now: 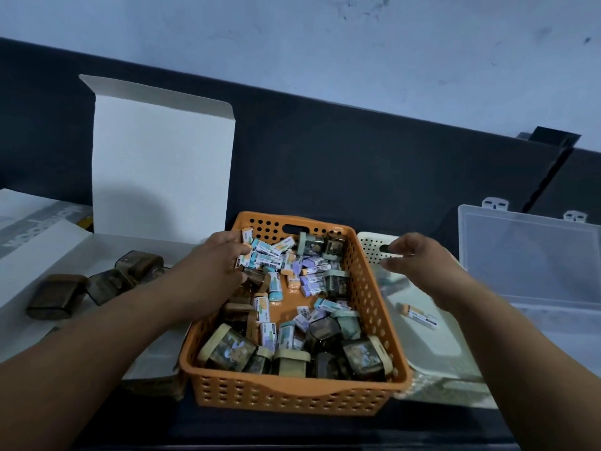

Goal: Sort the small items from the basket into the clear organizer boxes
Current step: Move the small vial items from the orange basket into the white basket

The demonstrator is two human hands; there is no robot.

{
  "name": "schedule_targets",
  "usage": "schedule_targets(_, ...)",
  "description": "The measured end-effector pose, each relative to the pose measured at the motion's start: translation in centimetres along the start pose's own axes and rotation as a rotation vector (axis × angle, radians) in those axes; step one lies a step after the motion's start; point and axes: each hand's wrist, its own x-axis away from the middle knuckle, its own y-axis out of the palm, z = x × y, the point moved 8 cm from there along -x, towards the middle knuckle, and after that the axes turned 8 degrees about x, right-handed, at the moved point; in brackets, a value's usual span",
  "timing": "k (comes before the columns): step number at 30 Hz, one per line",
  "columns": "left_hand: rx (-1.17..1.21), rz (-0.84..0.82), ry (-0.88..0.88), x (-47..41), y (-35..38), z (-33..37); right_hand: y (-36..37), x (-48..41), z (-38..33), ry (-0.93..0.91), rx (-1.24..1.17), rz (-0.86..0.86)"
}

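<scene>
The orange basket (364,288) in the middle holds several small wrapped erasers (312,281) and small dark lidded boxes (227,348). My left hand (211,262) reaches into the basket's far left corner, where its fingers curl down round an eraser (241,260) in the pile. My right hand (419,262) hovers to the right of the basket over a cream perforated tray (374,245), fingers loosely bent and holding nothing. One orange-ended eraser (418,315) lies in that tray. A clear organizer box (533,262) stands at the far right with its lid up.
A white cardboard box (162,164) stands open on the left, with three dark boxes (107,284) lying in it. A dark panel runs along the back, below a pale wall. A printed sheet (29,229) lies at the far left.
</scene>
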Motion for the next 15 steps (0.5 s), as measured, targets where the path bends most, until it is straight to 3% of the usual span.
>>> schedule_targets(5,0.034,0.026,0.024,0.4,-0.4,0.7,1.5,1.1,-5.5,-0.237,0.153,0.043)
schedule_targets(10,0.148,0.041,0.022,0.9,-0.6,1.0,9.1,3.2,-11.1,-0.472,0.429,-0.345)
schedule_targets(15,0.216,0.022,-0.004,1.1,-0.6,0.3,13.7,1.9,-12.3,-0.445,0.651,-0.493)
